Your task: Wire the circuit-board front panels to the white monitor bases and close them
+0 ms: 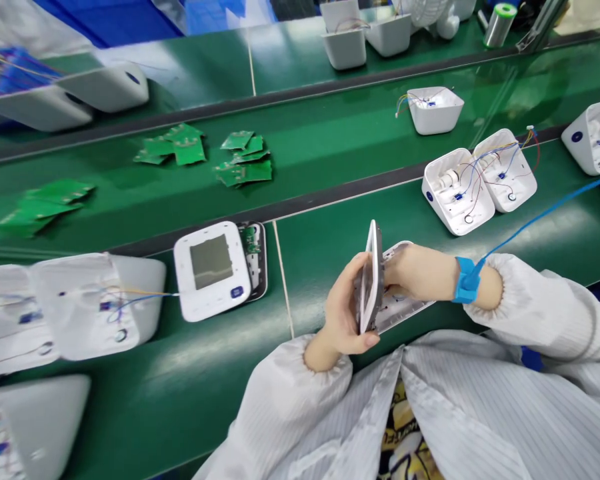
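Note:
My left hand [345,303] grips a white front panel [376,277] by its edges and holds it upright, almost edge-on to me. Right behind that panel is my right hand [410,272], its fingers bent inward and their tips hidden, so what they pinch cannot be made out. Beneath it lies an open white housing [405,315], largely covered by hand and panel. A blue wrist strap [466,280] with a cord circles my right wrist.
Left of my hands, a white display panel [211,270] rests on another panel. Open wired housings [100,307] stand at left, more housings [460,193] at right. Green circuit boards [245,159] lie in piles on the belt. A solder spool [500,27] stands at the back.

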Available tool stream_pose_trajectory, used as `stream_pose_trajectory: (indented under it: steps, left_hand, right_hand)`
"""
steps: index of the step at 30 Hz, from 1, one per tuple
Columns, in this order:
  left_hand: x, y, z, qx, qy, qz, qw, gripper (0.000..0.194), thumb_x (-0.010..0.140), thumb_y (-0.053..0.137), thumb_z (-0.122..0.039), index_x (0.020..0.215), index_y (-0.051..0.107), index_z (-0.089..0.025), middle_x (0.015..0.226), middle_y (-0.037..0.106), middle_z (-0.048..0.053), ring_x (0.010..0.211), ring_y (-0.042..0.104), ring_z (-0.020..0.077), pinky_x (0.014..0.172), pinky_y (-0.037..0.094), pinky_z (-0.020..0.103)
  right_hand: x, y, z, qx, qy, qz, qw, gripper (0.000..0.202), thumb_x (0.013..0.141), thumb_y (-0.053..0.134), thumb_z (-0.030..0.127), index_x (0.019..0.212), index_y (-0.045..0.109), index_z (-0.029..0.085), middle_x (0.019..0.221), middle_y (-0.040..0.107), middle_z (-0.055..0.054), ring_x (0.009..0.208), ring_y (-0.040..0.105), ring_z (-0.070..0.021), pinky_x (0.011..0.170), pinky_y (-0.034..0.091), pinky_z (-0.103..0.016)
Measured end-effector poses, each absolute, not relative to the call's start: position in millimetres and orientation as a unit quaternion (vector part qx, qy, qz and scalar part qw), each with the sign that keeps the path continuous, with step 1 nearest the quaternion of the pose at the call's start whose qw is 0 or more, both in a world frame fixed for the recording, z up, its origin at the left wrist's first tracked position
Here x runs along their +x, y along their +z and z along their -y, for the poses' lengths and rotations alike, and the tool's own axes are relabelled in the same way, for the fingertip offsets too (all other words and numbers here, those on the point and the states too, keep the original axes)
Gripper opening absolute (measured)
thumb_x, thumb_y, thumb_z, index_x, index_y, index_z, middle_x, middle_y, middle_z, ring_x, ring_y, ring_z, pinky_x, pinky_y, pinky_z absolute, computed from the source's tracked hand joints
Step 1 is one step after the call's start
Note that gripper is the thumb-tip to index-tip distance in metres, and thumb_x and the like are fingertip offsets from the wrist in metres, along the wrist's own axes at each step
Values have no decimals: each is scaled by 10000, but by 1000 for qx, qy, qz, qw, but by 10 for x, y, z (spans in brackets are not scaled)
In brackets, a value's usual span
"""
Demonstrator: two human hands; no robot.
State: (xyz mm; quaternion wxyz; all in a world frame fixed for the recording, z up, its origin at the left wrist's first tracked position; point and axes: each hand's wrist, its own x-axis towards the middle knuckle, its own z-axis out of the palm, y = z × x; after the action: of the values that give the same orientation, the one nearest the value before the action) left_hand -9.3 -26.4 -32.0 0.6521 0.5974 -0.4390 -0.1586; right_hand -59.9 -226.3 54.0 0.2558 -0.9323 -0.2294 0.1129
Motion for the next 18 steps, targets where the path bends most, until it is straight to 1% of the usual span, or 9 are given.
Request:
stream_pose_trajectory:
  steps: [2,4,7,9,12,14,15,17,18]
  left_hand:
    - [-85,-303,275,598,-158,441,650,972,706,702,-715,1510,400,-261,1494,487,158,1376,488,402,1176,339,587]
    - [-74,-282,296,588,-157,447,656,951,702,731,-676,1491,416,-251,1463,501,165,1347,509,399,1152,368,582]
    - [-67,-263,327,565,-162,453,670,894,717,745,-630,1463,423,-258,1414,523,163,1279,560,381,1088,437,560]
    - [-81,-270,335,571,-157,449,669,893,714,746,-628,1454,418,-253,1409,516,166,1275,560,374,1091,434,560]
    - [-132,-282,321,613,-117,447,641,923,694,777,-584,1462,395,-243,1442,468,180,1342,502,382,1132,384,574]
    - [-181,-261,298,656,-81,451,600,941,686,808,-500,1477,358,-261,1469,434,181,1377,463,386,1139,368,585]
    - [-207,-239,285,680,-63,457,570,955,684,817,-458,1487,337,-270,1477,422,180,1386,451,387,1136,368,590]
    - [-254,-177,256,727,-29,479,492,974,691,810,-414,1510,303,-271,1482,402,180,1386,442,392,1116,390,592]
    - [-273,-141,243,747,-18,491,447,973,703,796,-409,1522,291,-262,1484,389,186,1383,439,399,1101,407,590]
  right_hand:
    - [-577,509,2297,-935,108,281,187,165,952,571,100,884,716,138,888,758,-78,796,670,-178,691,447,-299]
    - [-559,501,2326,-939,108,299,134,207,976,514,85,906,702,138,878,748,-75,777,660,-181,654,416,-306]
    - [-551,509,2340,-948,108,282,97,234,987,480,86,896,686,150,859,737,-66,763,639,-185,617,374,-317]
    - [-558,508,2329,-954,100,269,84,251,981,485,94,840,679,169,880,734,-71,851,630,-218,633,374,-335]
    - [-579,468,2296,-970,52,227,77,229,971,502,140,827,675,185,993,722,-112,1060,570,-290,748,415,-394]
    - [-591,414,2271,-980,12,175,92,150,960,536,204,950,682,171,1144,689,-153,1195,504,-332,889,417,-469]
    - [-592,384,2263,-983,4,149,106,162,953,553,236,1024,675,157,1210,666,-170,1246,474,-348,951,399,-508]
    - [-577,334,2268,-984,12,108,139,236,947,564,262,1117,658,129,1274,643,-182,1310,438,-365,1021,370,-556]
    - [-560,322,2292,-982,27,98,157,241,947,562,253,1123,661,122,1265,652,-176,1311,449,-361,1023,381,-551]
